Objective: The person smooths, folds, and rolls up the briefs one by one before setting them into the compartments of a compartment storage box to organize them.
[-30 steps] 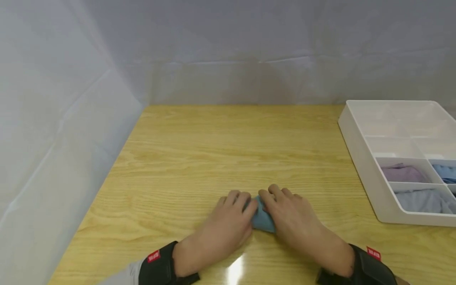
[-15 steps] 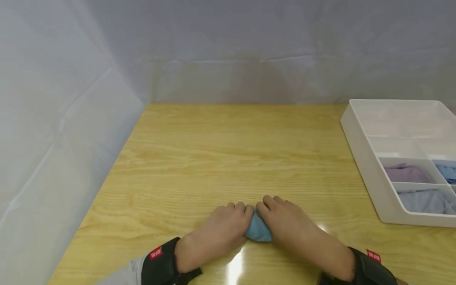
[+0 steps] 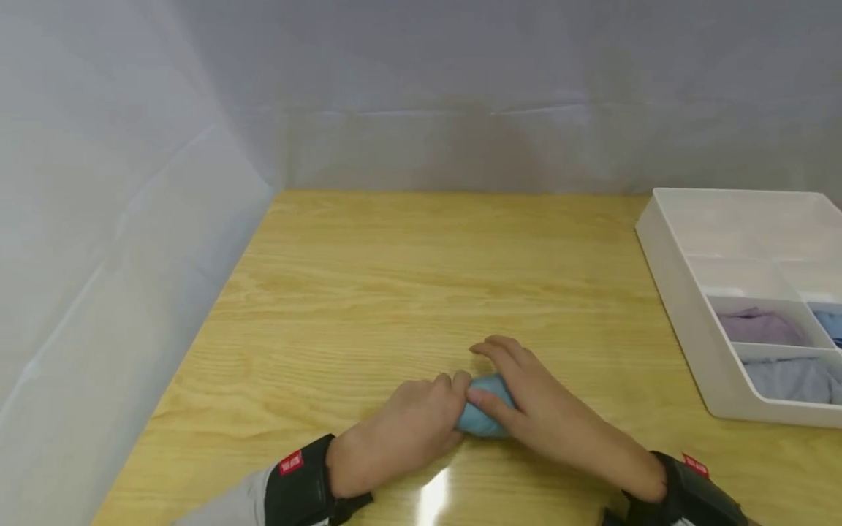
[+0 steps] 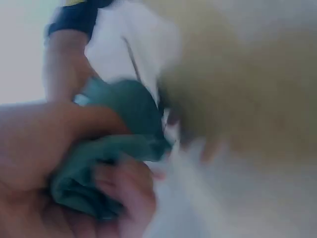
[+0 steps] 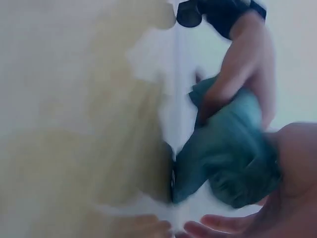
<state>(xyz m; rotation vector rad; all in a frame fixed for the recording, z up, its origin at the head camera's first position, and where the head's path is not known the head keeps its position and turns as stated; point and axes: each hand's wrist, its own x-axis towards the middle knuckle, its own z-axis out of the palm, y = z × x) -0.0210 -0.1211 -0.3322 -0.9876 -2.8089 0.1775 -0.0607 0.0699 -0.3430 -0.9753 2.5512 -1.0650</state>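
A rolled bundle of blue cloth (image 3: 485,409) lies on the wooden table, close to the near side. My left hand (image 3: 411,424) grips its left end with curled fingers. In the left wrist view the cloth (image 4: 106,178) looks teal, with folded layers bunched between thumb and fingers. My right hand (image 3: 546,402) lies against the bundle's right end, its thumb across the top and its fingers stretched out beyond it. In the right wrist view the fingers of that hand (image 5: 233,223) look straight beside the roll. Both wrist views are blurred, and the kind of cloth item cannot be told.
A white divided box (image 3: 684,329) stands on the table at the right, cut off by the view's edge. Its near compartments hold purple cloth (image 3: 761,326), grey cloth (image 3: 792,380) and blue cloth (image 3: 830,323). White sheeting (image 3: 395,95) rises behind and at the left of the table (image 3: 395,270).
Both hands drew the cloth slightly nearer, and it became a rounder bundle. My right fingers, curled over the cloth before, have now straightened and lifted off; my left hand keeps its grip.
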